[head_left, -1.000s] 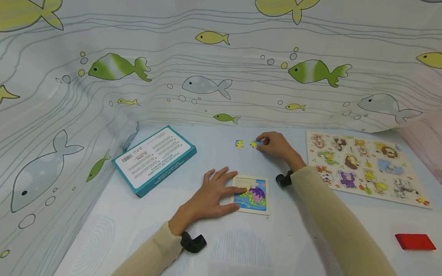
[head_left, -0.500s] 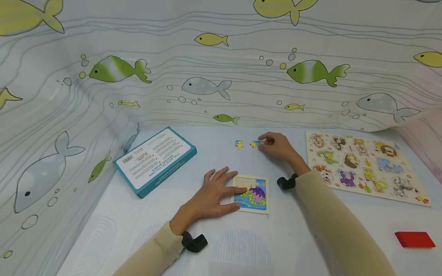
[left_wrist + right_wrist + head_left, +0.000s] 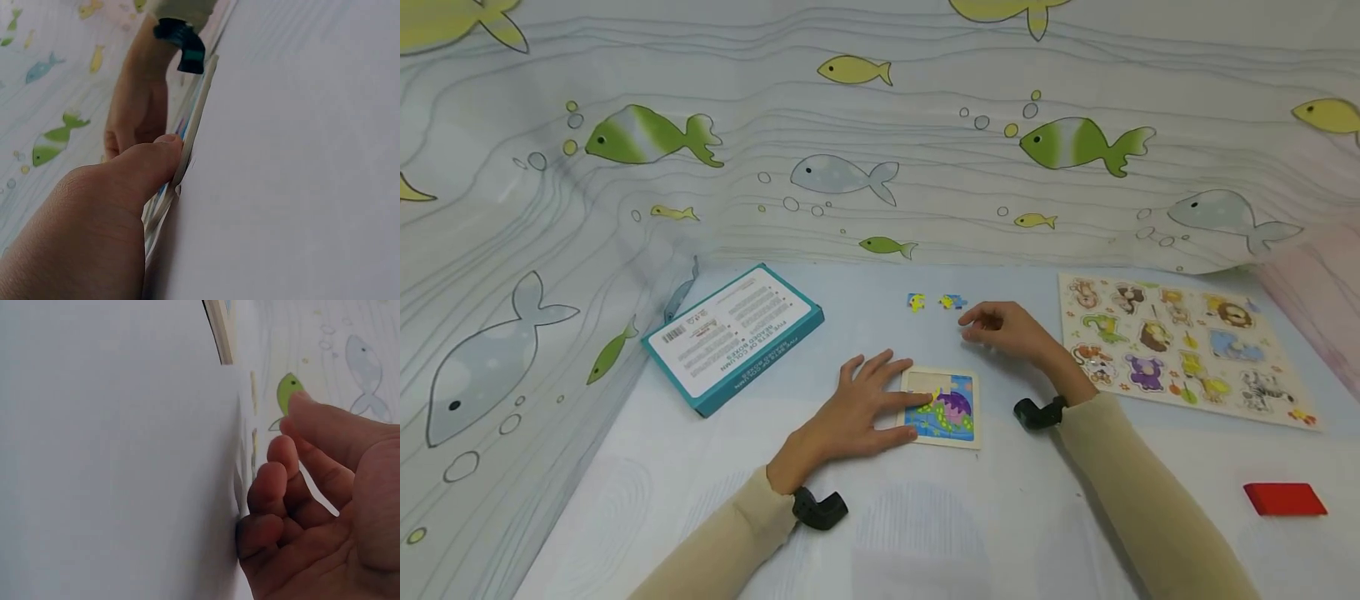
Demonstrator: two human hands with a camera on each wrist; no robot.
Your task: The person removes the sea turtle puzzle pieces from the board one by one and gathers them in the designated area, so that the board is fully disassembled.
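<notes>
My left hand (image 3: 853,412) lies with spread fingers over the left side of a small wooden-framed jigsaw puzzle (image 3: 955,421). Its index finger touches the purple and green picture, and in the left wrist view the thumb (image 3: 159,156) rests at the frame's edge. Bare wood shows at the puzzle's upper left. Beyond it lie a single jigsaw piece (image 3: 916,302) and, to the right, a blue and yellow piece or joined pieces (image 3: 953,302). My right hand (image 3: 1011,333) is just right of these, apart from them, fingers loosely curled around nothing.
A teal and white box (image 3: 733,337) lies at the left. At the right is a large wooden animal puzzle board (image 3: 1187,350), with a red block (image 3: 1285,499) nearer the front. A fish-patterned sheet (image 3: 955,200) rises behind the table.
The right hand has let go of the blue and yellow puzzle piece and drawn back toward me and slightly right. The left hand stays on the puzzle. The head view has tilted slightly down.
</notes>
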